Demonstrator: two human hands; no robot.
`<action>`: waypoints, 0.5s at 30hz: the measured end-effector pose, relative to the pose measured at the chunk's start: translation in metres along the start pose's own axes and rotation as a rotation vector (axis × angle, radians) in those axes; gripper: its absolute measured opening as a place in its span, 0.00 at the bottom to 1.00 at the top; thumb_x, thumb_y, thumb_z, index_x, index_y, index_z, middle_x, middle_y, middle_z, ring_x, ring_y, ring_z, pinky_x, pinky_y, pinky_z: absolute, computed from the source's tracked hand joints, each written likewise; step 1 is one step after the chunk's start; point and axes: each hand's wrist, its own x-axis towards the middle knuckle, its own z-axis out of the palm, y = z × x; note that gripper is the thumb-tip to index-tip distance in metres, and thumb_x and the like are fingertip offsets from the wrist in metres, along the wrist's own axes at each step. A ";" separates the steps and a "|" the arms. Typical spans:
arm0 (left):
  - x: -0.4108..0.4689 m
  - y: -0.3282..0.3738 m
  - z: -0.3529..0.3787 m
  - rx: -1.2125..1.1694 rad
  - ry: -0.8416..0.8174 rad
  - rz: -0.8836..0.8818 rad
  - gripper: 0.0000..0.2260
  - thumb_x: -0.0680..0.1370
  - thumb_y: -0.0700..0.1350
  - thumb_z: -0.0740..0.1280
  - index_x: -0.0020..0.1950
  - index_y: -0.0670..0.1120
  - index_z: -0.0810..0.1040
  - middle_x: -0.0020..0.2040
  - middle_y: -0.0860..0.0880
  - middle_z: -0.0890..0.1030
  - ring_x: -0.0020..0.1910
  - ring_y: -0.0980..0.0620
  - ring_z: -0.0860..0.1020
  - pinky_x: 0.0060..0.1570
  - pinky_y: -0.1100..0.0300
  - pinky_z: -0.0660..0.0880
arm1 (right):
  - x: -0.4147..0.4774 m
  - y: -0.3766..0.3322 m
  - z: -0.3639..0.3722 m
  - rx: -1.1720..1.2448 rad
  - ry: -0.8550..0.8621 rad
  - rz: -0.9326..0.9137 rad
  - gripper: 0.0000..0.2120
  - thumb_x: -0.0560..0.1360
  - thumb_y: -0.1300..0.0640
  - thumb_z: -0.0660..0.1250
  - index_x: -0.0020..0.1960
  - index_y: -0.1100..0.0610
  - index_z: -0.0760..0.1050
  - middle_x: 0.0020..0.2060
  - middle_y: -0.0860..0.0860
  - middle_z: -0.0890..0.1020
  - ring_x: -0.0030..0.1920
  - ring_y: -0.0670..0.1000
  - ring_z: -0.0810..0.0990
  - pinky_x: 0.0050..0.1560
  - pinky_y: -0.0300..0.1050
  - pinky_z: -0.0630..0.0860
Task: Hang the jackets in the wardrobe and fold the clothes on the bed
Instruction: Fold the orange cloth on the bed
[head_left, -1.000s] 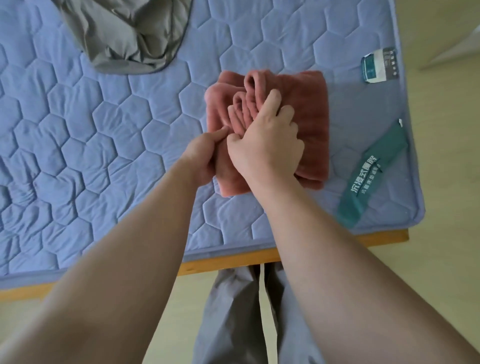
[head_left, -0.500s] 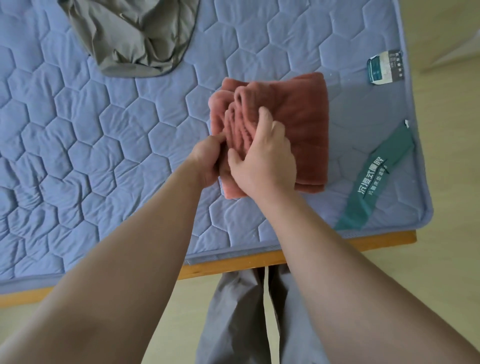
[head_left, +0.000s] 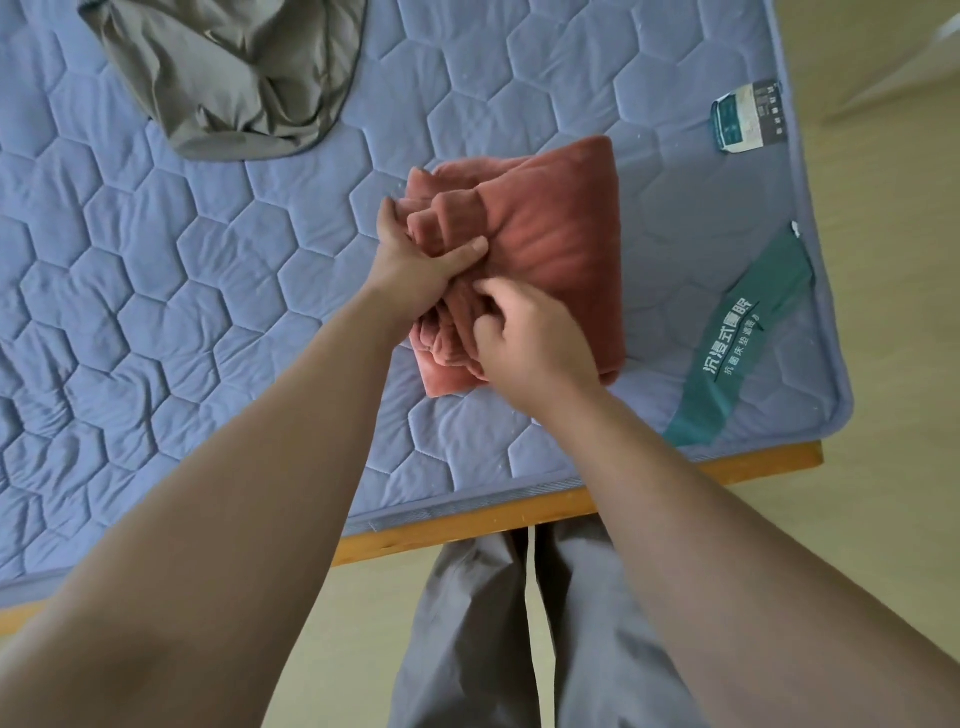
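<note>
Under both hands, the red garment.

Rust-red garment — blue hexagon-quilted mattress, perhaps olive cloth.

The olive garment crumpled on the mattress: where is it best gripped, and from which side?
Grip the olive garment probably at its curved, dark-edged hem, coming from the near right: that edge lies flat and free on the mattress; the rest is bunched.
</note>
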 end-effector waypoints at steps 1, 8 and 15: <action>0.003 -0.002 -0.001 0.008 0.032 -0.009 0.50 0.67 0.57 0.82 0.79 0.51 0.55 0.63 0.58 0.75 0.58 0.60 0.78 0.56 0.61 0.79 | 0.005 0.004 -0.006 -0.098 0.160 -0.070 0.16 0.76 0.57 0.59 0.58 0.59 0.80 0.55 0.56 0.83 0.57 0.59 0.80 0.54 0.55 0.77; 0.014 -0.016 -0.010 0.105 0.141 0.020 0.35 0.68 0.59 0.80 0.71 0.52 0.71 0.58 0.58 0.80 0.53 0.63 0.79 0.45 0.73 0.75 | 0.068 0.056 -0.002 -0.599 0.160 -0.097 0.30 0.82 0.42 0.51 0.82 0.50 0.55 0.82 0.52 0.54 0.81 0.58 0.52 0.76 0.63 0.55; 0.041 -0.037 -0.006 0.111 0.231 -0.012 0.30 0.67 0.55 0.82 0.65 0.49 0.78 0.50 0.57 0.82 0.47 0.64 0.80 0.40 0.76 0.75 | 0.084 0.105 0.026 -0.695 0.033 -0.062 0.34 0.82 0.39 0.47 0.83 0.51 0.44 0.82 0.55 0.47 0.82 0.57 0.45 0.78 0.67 0.48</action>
